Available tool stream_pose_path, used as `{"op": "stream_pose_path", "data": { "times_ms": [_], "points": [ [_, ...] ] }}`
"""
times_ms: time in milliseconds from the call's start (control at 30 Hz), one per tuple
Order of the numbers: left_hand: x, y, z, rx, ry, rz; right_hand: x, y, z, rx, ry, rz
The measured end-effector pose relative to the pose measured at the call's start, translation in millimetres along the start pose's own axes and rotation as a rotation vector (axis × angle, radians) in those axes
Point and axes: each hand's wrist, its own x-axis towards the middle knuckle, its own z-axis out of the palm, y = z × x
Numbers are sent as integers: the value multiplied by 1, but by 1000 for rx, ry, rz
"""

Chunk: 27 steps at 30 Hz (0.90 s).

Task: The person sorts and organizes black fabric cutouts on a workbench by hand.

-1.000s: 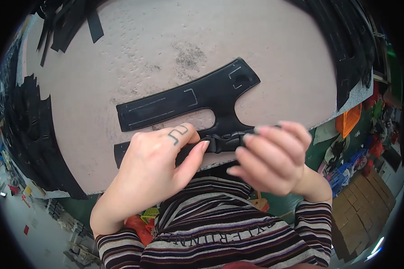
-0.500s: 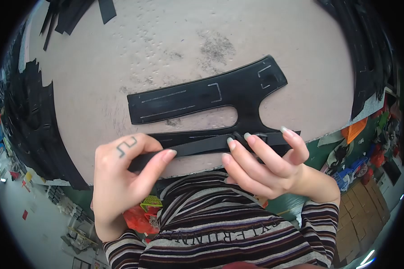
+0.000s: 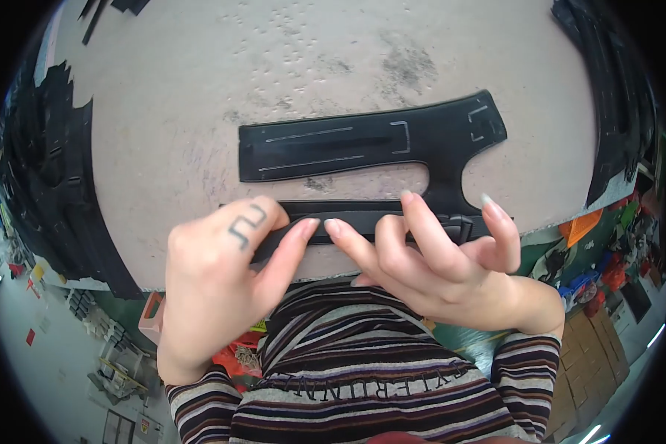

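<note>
A black flat piece (image 3: 333, 144) with pale marked lines and a cut-out lies on the pale table, its lower arm running behind my fingers. Along that lower arm stretches a black strip (image 3: 312, 228). My left hand (image 3: 226, 255) pinches the strip between thumb and forefinger at its left part. The thumb and forefinger of my right hand (image 3: 436, 266) press on the strip just right of the left thumb, while its other fingers are raised and bent. A small black buckle-like part (image 3: 460, 228) sits by the right fingers.
Stacks of black pieces lie along the table's left side (image 3: 52, 185) and right side (image 3: 610, 103). More dark strips (image 3: 129, 6) are at the top left. Below the table edge are an orange basket (image 3: 581, 228), cardboard (image 3: 588, 362) and a pink container (image 3: 152, 318).
My right fingers have moved left along the strip, close to my left thumb. The black piece appears further right and more level, and the buckle-like part is now further right.
</note>
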Motion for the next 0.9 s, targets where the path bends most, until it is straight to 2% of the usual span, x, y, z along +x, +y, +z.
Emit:
{"op": "stream_pose_path", "data": {
  "times_ms": [33, 133, 200, 300, 467, 567, 667, 767, 867, 900],
  "points": [
    [-5, 1, -2, 78, 35, 12, 2, 1, -2, -9, -11, -22],
    [-27, -2, -24, -47, 77, -283, 9, 6, -5, -18, -20, -150],
    [-35, -24, -19, -276, 118, -390, 19, 10, -8, 37, -44, -265],
    [-35, -38, -14, -408, 87, -424, 29, 24, -4, 293, -155, -386],
    [-28, -40, -20, -432, 9, -427, 40, 22, -10, 416, -288, -301],
    [-26, -41, -17, -397, 13, -409, 49, 10, -9, 367, -328, -266],
    [-28, -41, -20, -121, 26, -274, 60, -3, -9, 310, -368, -246],
    [-53, -38, -28, 118, 150, -399, 71, -7, -4, 267, -388, -263],
    [-81, -47, -1, 102, 328, 124, 76, -11, -6, 242, -397, -264],
    [-91, -38, 6, 265, 135, 92, 75, -11, -5, 250, -380, -256]
  ]
}}
